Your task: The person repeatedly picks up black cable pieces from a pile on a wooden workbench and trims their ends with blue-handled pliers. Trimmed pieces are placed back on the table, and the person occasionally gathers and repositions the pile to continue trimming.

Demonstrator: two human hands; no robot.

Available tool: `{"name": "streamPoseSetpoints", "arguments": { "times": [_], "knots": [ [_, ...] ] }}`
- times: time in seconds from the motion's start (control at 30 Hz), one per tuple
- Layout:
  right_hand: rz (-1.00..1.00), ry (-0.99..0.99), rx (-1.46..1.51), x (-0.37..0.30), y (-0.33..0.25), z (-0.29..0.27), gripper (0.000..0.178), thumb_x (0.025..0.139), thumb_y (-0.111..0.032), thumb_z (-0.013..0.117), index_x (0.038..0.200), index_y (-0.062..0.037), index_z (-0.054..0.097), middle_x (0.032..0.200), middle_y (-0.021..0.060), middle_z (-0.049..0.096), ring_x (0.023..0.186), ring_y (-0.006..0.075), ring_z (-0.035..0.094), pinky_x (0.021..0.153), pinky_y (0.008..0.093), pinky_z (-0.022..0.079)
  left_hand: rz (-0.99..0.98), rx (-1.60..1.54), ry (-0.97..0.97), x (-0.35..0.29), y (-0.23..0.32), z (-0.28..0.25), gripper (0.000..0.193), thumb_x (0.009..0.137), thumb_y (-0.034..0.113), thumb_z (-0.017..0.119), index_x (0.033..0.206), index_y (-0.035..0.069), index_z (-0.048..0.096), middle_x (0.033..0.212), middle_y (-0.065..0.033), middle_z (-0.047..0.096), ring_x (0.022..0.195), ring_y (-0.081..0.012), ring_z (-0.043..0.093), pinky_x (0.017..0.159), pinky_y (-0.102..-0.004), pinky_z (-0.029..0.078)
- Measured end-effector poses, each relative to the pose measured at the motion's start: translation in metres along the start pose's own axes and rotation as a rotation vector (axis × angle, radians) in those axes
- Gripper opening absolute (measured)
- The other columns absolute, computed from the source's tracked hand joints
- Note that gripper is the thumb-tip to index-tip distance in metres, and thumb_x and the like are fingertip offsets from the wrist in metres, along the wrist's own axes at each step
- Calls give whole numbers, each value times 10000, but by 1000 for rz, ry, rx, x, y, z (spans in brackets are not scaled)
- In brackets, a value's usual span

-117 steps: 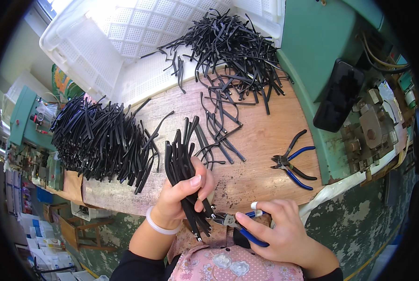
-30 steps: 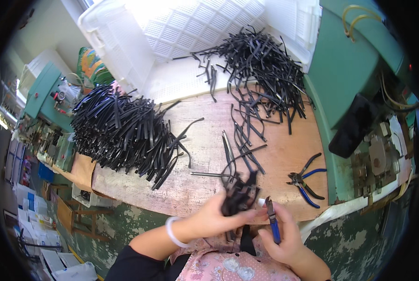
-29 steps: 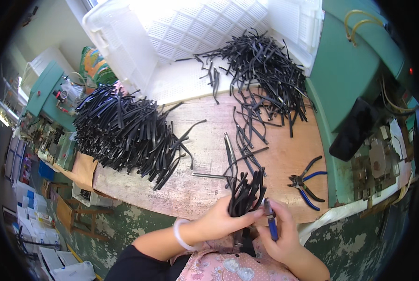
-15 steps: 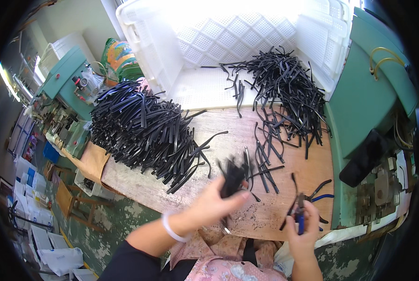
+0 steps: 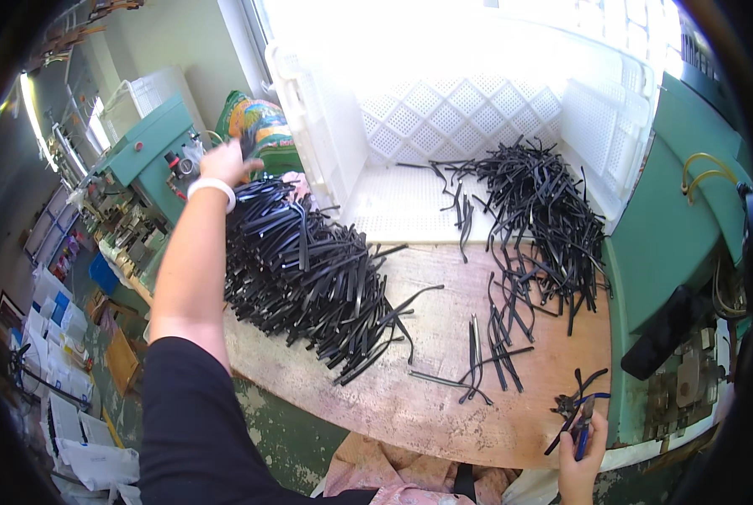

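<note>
My left hand (image 5: 228,160) reaches far out to the left, over the far end of a big pile of black strips (image 5: 309,269) on the wooden bench (image 5: 427,396). Its fingers are closed on the ends of a few black strips. My right hand (image 5: 580,467) rests at the bench's near right edge and grips blue-handled pliers (image 5: 580,417). A second heap of black strips (image 5: 536,219) spills out of a white plastic crate (image 5: 444,126) at the back. Loose strips (image 5: 494,337) lie between the two heaps.
A green machine (image 5: 153,143) with knobs stands left of the bench, with a colourful sack (image 5: 254,126) behind it. A green cabinet (image 5: 688,210) and a black device (image 5: 667,332) flank the right side. Boxes and papers (image 5: 57,337) lie on the floor at left.
My left hand has swung from the near edge of the bench out to the far left pile, carrying the bundle of strips there. My right hand has moved right with the pliers.
</note>
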State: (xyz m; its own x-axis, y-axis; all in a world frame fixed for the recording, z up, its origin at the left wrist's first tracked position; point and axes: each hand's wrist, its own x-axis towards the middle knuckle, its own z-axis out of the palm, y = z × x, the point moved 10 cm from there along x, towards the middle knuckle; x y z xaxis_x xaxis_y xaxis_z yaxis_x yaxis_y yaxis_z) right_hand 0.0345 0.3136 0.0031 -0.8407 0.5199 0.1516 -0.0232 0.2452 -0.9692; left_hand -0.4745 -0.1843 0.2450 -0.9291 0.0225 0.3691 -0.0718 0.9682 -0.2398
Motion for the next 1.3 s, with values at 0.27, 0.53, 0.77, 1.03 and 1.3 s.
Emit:
{"name": "streamPoseSetpoints", "arguments": {
  "times": [0.27,0.53,0.77,1.03,1.3],
  "knots": [
    [9,-48,-7,3,-4,22,479,896,26,624,1335,-31,440,1118,60,567,1000,146,561,884,272,454,-150,-171,-445,-10,-8,68,979,854,799,165,1352,32,513,1433,-155,461,1370,-288,387,1124,-379,278],
    [48,-63,25,6,-19,33,499,849,61,597,1304,-44,423,1039,25,552,872,77,512,756,208,417,86,-54,293,-61,28,-30,606,975,525,415,1096,-18,656,1073,-177,666,987,-310,644,861,-394,485],
    [-282,-153,-46,8,-73,78,444,786,33,676,1207,-32,551,1017,119,619,858,207,604,763,300,492,572,-1666,-810,-366,290,-41,358,882,137,675,1223,52,607,1176,-65,599,657,-61,605,550,-212,497],
    [-164,-278,-70,0,-51,87,518,860,59,610,1332,-3,406,1143,108,528,999,173,561,907,297,456,223,-2175,-1293,-456,353,16,198,973,133,565,1141,30,587,976,-34,639,581,-63,552,513,-182,457],
    [-13,-498,-175,-8,-50,65,1001,756,-256,770,1511,-7,163,1206,197,483,1082,310,545,927,396,460,458,-2084,-1199,-418,334,-3,438,1034,477,288,817,111,393,629,15,372,518,-61,298,458,-198,251]
  ]
}}
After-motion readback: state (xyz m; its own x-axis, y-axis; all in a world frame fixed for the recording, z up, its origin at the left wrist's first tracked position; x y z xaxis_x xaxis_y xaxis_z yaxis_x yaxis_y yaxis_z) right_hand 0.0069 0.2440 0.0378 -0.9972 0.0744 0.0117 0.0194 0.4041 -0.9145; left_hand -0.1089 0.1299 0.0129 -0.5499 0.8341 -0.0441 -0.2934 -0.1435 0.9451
